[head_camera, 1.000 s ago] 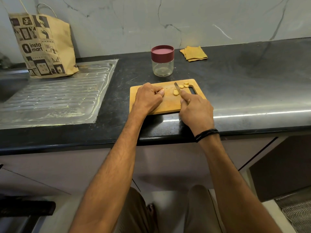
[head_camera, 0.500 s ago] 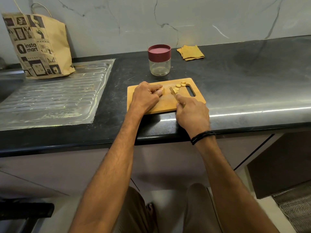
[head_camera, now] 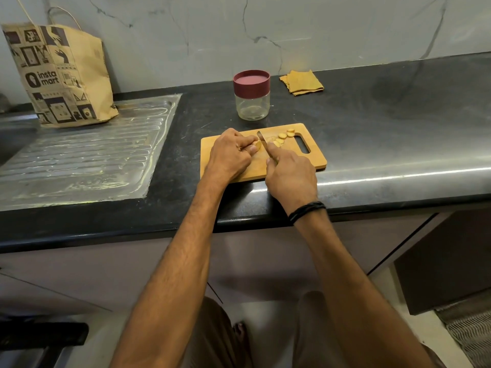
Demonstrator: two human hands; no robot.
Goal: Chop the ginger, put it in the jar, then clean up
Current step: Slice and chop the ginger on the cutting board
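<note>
The light is dim, flat and greyish, with no lamp in view. A bright streak of glare runs along the front edge of the counter (head_camera: 385,134) toward 3 o'clock, and the steel drainboard (head_camera: 79,160) at 9 o'clock has a dull sheen. Soft shadow pools by the right hand (head_camera: 291,179). The centre is sharp. The counter's edge bows toward the sides, and the floor (head_camera: 425,338) at 5 o'clock is blurred.

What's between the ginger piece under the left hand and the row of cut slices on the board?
The knife, held by the right hand, stands between the ginger piece and the slices; the head view shows it.
</note>
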